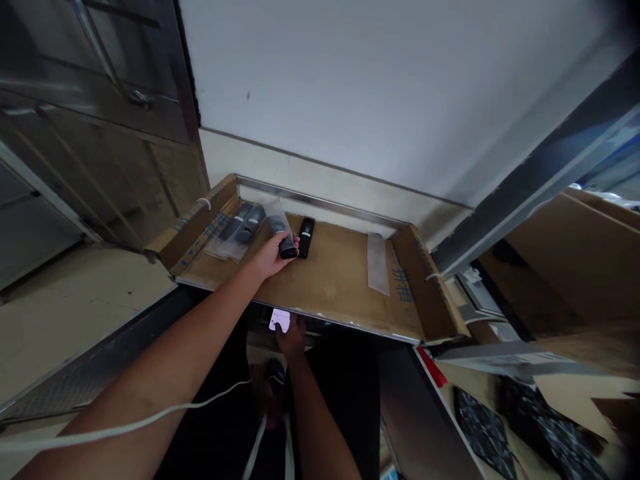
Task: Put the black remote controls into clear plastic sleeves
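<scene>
The person is wearing black trousers (347,393) on the near side, and both forearms (200,347) are showing bare. A white cable (55,441) (smooth, gently curving) is crossing from the near left; two pale cords (289,447) are hanging nearby.

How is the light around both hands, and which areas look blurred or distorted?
Head view: the left hand, holding a sleeved black device, is fairly well lit; head view: the right hand is in shadow below the tray, at a glaring screen; head view: borders look soft and stretched, the top-right corner dark.
</scene>
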A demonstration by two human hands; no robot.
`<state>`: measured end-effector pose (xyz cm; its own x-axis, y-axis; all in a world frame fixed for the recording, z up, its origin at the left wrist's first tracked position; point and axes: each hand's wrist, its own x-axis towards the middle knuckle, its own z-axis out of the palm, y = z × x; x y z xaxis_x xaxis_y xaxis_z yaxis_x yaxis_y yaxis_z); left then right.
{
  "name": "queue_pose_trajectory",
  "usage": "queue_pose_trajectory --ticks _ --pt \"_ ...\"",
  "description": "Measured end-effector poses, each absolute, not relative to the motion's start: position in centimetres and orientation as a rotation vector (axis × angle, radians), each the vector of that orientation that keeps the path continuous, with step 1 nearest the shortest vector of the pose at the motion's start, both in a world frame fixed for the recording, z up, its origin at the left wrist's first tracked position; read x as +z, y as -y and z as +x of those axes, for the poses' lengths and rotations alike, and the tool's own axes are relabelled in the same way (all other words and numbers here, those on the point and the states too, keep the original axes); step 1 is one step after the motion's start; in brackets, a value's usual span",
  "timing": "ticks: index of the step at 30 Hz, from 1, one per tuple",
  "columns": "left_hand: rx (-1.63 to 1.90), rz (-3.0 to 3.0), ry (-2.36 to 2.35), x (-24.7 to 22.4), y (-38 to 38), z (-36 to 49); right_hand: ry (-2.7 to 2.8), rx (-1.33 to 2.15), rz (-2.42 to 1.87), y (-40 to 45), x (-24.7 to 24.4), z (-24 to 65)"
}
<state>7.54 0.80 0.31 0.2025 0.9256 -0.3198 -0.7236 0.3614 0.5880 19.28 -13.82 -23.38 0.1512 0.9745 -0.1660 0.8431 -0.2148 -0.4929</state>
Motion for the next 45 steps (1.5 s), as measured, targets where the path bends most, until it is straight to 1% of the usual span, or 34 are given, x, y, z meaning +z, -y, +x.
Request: queue_pose_trajectory --ticks 4,7,19,34,39,45 --pt "1.183 0.320 -0.698 0.3 -0.8 7.6 1.928 0.584 -1.968 14.3 -24.8 19.6" --pt "1.186 0.318 -0.692 0.4 -0.8 7.6 1.967 0.548 -1.924 14.3 -25.6 19.2" --pt "1.196 0.314 -0.691 0.2 -0.9 7.6 1.865 0.576 -1.969 14.4 -25.5 19.3" --pt "1.195 0.316 -0.680 0.1 -1.0 7.6 1.922 0.463 -1.932 14.1 -26.6 19.4" --pt "1.189 0.315 -0.671 -0.1 -1.2 7.5 1.911 0.408 -1.943 14.1 -26.4 19.7" --pt "1.187 0.309 -0.673 0.2 -1.1 7.6 1.946 0.451 -1.972 14.1 -25.6 19.5"
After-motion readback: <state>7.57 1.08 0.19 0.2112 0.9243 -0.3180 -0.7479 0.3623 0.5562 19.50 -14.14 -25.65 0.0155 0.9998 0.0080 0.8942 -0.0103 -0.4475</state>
